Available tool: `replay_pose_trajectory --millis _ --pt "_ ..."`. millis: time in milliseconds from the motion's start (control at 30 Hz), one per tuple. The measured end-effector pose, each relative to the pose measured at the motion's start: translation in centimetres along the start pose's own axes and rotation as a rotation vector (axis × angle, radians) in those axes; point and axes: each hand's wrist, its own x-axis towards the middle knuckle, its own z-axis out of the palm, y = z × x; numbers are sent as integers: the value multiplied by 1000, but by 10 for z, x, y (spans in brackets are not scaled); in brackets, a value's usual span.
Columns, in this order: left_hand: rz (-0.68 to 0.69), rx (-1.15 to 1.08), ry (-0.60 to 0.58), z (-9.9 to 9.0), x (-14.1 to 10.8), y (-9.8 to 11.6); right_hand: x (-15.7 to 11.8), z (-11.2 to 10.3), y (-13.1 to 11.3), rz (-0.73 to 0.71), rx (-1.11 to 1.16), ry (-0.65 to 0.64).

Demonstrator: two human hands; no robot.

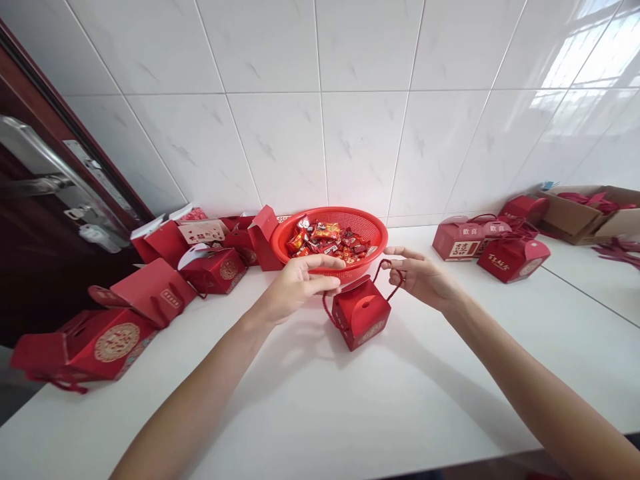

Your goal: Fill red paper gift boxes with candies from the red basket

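Note:
A small red gift box [361,313] with a folded top and a gold print stands on the white table between my hands. Twisted red cord handles rise from its two sides. My right hand [417,273] pinches the right cord [397,288] between thumb and fingers, the loop slack above the box. On the other side, my left hand [296,283] has its thumb at the left cord [327,312], its index finger stretched above; the grip there is partly hidden. Just behind the box is a red plastic basket [373,230] holding several wrapped candies [327,233].
Several red gift boxes, some with open flaps [115,343], crowd the left side near a dark door [30,200]. More boxes [515,259] stand at right, beside a cardboard carton [575,217] with red ribbons. A tiled wall [280,147] rises behind the table [320,420].

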Motion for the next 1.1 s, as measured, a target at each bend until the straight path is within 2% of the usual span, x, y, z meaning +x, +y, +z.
replay_pose_trajectory --millis 67,133,233,367,467,567,733,900,967,1100 --pt "58 -154 7 -1 -1 3 -2 8 -6 -65 -67 -26" --pt "132 -203 12 1 -2 2 -3 14 -9 -145 -149 -55" --pt "247 -69 6 9 -2 -4 -5 22 -9 -207 -274 -128" --pt "391 153 2 19 1 -20 -6 35 -3 -188 -390 -223" --pt "439 211 -24 21 4 -29 -7 46 2 -202 -394 -189" --pt "485 237 -46 20 3 -31 -7 55 7 -224 -373 -100" --pt "432 316 -159 19 -3 -26 -5 64 15 -265 -402 36" --pt "343 439 -214 17 -9 -20 -3 70 20 -299 -423 66" --pt "338 438 -173 14 -9 -16 -2 71 21 -304 -413 69" --pt "334 577 52 11 -10 -9 -1 72 23 -374 -374 100"
